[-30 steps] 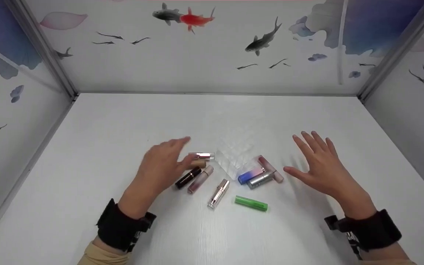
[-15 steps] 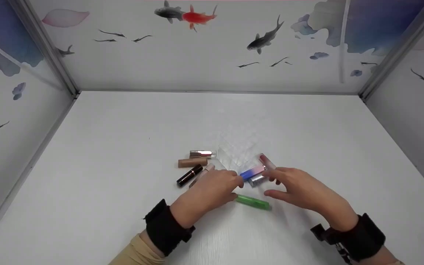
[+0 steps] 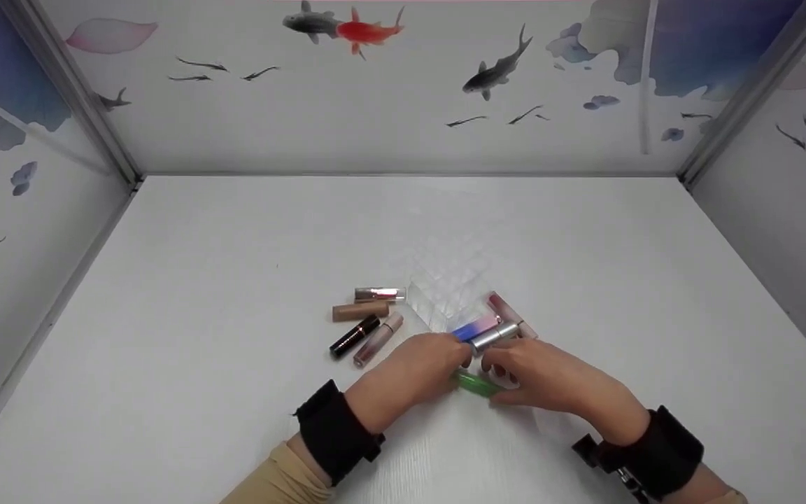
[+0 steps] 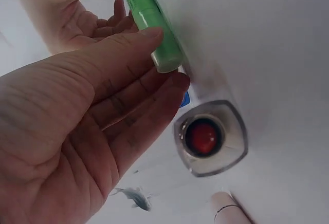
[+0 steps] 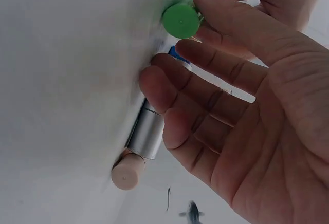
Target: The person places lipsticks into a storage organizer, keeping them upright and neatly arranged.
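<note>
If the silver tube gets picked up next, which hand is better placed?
Probably the right hand: it lies closer to the silver tube, which its wrist view also shows close by. The left hand reaches from the other side and pinches the green tube.

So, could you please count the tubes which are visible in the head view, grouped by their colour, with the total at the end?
Green tube: 1
Black tube: 1
Brown tube: 1
Blue-and-pink tube: 1
Pink tubes: 2
Silvery tubes: 2
Total: 8
</note>
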A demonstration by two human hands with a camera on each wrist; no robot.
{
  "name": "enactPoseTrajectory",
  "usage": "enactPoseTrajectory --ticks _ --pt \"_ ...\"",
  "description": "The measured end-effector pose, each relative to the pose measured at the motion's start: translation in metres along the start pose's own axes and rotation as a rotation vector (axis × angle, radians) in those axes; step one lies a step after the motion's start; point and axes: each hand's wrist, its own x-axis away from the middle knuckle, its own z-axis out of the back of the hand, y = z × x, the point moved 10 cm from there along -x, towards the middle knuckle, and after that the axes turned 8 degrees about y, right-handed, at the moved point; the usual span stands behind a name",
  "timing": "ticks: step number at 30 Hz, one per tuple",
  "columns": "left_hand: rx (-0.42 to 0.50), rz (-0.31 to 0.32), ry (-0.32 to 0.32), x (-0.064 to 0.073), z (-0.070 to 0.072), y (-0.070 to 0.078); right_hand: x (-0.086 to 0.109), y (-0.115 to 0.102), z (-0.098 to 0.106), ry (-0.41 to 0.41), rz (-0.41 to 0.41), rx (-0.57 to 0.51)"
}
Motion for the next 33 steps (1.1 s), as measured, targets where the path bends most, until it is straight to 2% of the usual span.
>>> enactPoseTrajectory --ticks 6,10,12,16,20,22,25,28,30,33 --pt "0.047 -0.009 -0.030 0.000 -0.001 0.000 -0.002 -0.004 -0.001 0.048 0.058 -0.003" --pt "0.157 0.022 -0.039 0.000 0.011 -0.006 -0.002 -0.005 0.008 0.110 0.091 -0.032" --pt "0.234 0.037 -0.007 0.000 0.023 -0.010 -0.002 -0.004 0.017 0.148 0.085 -0.056" --pt "0.430 0.073 0.125 -0.002 0.051 -0.022 -0.006 -0.004 0.040 0.242 0.061 -0.087" --pt "0.625 0.133 0.305 -0.005 0.076 -0.038 -0.014 -0.006 0.065 0.356 0.024 -0.088" --pt "0.677 0.157 0.405 -0.005 0.086 -0.045 -0.019 -0.007 0.076 0.413 -0.001 -0.089" --pt "0.682 0.185 0.549 -0.004 0.100 -0.054 -0.027 -0.007 0.089 0.491 -0.034 -0.103" --pt "0.648 0.222 0.650 -0.003 0.109 -0.062 -0.035 -0.006 0.099 0.552 -0.045 -0.123" --pt "0.621 0.240 0.679 -0.002 0.110 -0.065 -0.042 -0.006 0.102 0.573 -0.050 -0.133" --pt "0.540 0.252 0.682 -0.002 0.111 -0.067 -0.050 -0.008 0.104 0.589 -0.053 -0.140"
